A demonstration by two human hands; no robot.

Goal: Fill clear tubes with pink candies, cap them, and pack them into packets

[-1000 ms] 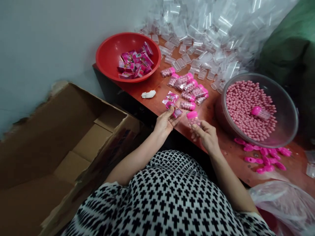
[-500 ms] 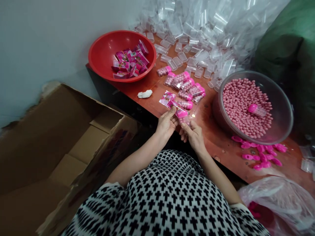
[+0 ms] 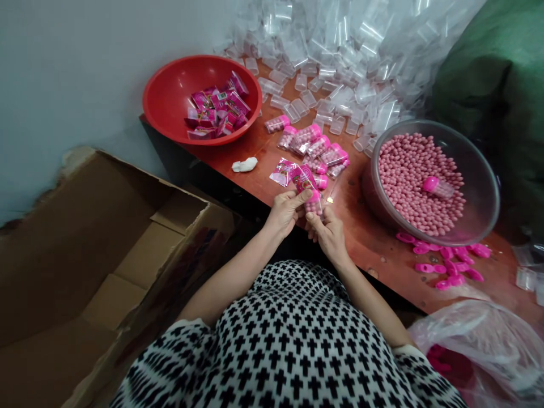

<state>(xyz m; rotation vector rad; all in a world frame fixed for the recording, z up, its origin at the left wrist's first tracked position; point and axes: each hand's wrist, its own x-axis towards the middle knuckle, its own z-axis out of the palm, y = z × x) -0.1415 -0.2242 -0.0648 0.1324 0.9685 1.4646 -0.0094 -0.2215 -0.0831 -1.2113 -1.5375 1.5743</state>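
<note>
Both hands meet at the table's near edge on one candy packet, a clear and pink printed bag with a pink-capped bottle of pink candies that appears to be inside it. My left hand is closed, its thumb pressed on the bag near the cap. The fingers of my right hand pinch the packet's lower end. Just beyond lies a flat pink printed bag, partly behind the held packet. Several filled bottles with pink caps lie in a cluster past it.
A red bowl with pink packets stands at the back left. Empty clear bottles are heaped behind. At right, a grey basin holds pink candies; pink caps lie in front. An open cardboard box stands at left.
The held packet has turned more upright, its printed top now facing me. My left thumb has shifted onto it near the cap. The whole view has moved slightly.
</note>
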